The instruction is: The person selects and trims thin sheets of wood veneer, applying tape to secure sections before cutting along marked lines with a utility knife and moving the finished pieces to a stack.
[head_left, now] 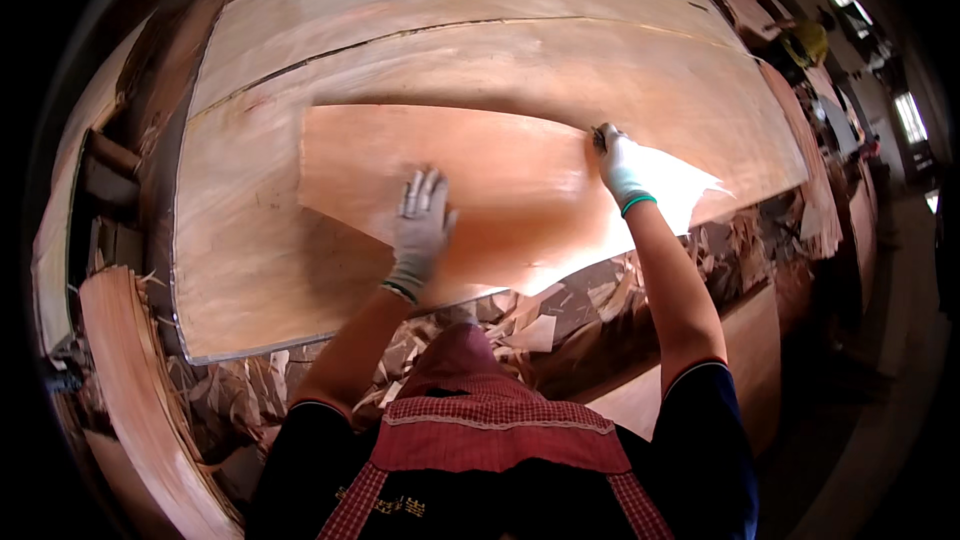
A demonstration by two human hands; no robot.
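Note:
A loose sheet of reddish-tan wood veneer [500, 165] lies in front of me, with torn, pointed edges at its right end and a bright glare there. My left hand [424, 225], in a pale glove with a green-striped cuff, lies on the sheet's left part with fingers stretched out, slightly blurred. Gloved the same way, my right hand [622, 165] is closed at the sheet's far edge, right of the middle. Something small and dark shows at its fingertips; I cannot make out what it is. Beneath lies a broad wooden panel [230, 270].
Torn veneer scraps [600, 300] litter the floor along the near side. A stack of long veneer strips [130, 380] stands at the left, and more veneer sheets [800, 160] lie at the right. A long dark gap [300, 65] crosses the far part of the work surface.

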